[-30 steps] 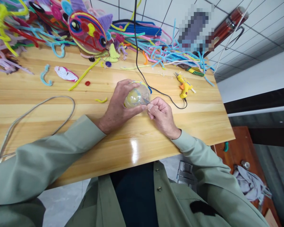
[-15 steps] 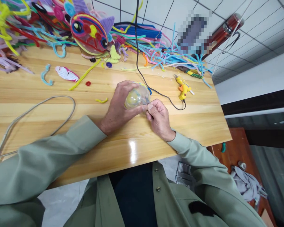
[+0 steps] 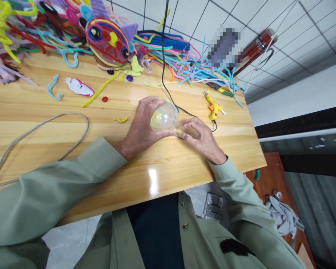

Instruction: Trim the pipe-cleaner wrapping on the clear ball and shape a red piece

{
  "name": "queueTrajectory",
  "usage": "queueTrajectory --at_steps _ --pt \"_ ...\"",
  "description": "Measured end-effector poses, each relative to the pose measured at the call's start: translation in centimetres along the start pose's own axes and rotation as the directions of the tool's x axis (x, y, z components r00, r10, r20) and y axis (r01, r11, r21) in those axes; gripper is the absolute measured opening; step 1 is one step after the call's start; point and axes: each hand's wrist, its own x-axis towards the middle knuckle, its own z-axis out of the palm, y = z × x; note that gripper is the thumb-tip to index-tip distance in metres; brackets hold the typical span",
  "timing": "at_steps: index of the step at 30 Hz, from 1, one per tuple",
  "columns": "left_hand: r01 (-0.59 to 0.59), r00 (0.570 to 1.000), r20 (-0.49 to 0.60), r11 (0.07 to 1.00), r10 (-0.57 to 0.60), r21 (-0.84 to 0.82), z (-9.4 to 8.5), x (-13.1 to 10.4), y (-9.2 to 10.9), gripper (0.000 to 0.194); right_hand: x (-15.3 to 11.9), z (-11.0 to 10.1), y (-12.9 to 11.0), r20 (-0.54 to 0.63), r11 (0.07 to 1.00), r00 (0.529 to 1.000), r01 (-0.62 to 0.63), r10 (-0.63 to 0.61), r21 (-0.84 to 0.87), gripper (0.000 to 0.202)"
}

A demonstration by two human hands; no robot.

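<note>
Wooden table (image 3: 235, 144) | left hand (image 3: 142, 125) cupped round clear ball (image 3: 168, 117) | right hand (image 3: 202, 137) part-curled beside it, hold unclear

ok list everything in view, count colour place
ball: one, clear with yellow, centre
thin object: one, dark, near ball, kind unclear
glue gun: one, yellow, right
pipe cleaners: many, mixed, mostly back
fish-like figure: one, multicoloured, back left
petal-shaped piece: one, white and pink, left
disc: one, red, left
flask: one, red, back right
cord: one, black, behind ball
cable: one, grey, left
cloth: one, grey, lower right
table: one, light wood, centre
left hand: one, green-sleeved, holding ball
right hand: one, green-sleeved, by thin object
</note>
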Motion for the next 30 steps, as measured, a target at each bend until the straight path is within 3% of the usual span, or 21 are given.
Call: queueTrajectory --at_steps 4,7,11,16,21,24,27,30 --pt "-0.034 0.999 0.005 0.999 0.034 0.029 -0.1 0.1 0.4 0.099 1.5 1.1 -2.8 -0.174 0.971 0.968 0.151 -0.183 -0.183 0.013" --pt "0.016 0.999 0.037 1.000 -0.017 0.022 -0.4 0.2 1.3 0.092 2.5 1.9 -4.1 -0.114 0.918 0.960 0.205 -0.256 -0.338 0.017" --pt "0.062 0.996 0.062 0.996 -0.058 -0.063 -0.7 0.3 1.9 0.083 2.8 2.6 -4.2 -0.033 0.864 0.964 0.223 -0.266 -0.452 0.021" --pt "0.078 0.996 0.053 0.995 -0.075 -0.064 -0.5 0.2 1.5 0.092 2.5 2.5 -2.5 -0.071 0.898 0.976 0.158 -0.204 -0.411 0.021" --pt "0.086 0.996 0.033 0.987 -0.082 -0.139 -0.5 0.3 1.6 0.093 4.6 -0.4 3.2 -0.267 0.908 0.948 0.049 -0.174 -0.416 0.013" --pt "0.089 0.995 0.056 0.991 -0.083 -0.105 -0.8 0.5 2.0 0.086 5.7 -1.9 5.8 -0.313 0.893 0.928 0.040 -0.199 -0.449 0.014" --pt "0.093 0.994 0.064 0.993 -0.088 -0.079 -1.4 0.7 2.4 0.078 5.1 -1.8 5.5 -0.252 0.888 0.946 0.072 -0.205 -0.454 0.009" --pt "0.116 0.993 0.048 0.990 -0.112 -0.086 -1.9 0.8 2.6 0.062 3.3 -0.4 3.0 -0.141 0.902 0.959 0.174 -0.247 -0.396 0.012"
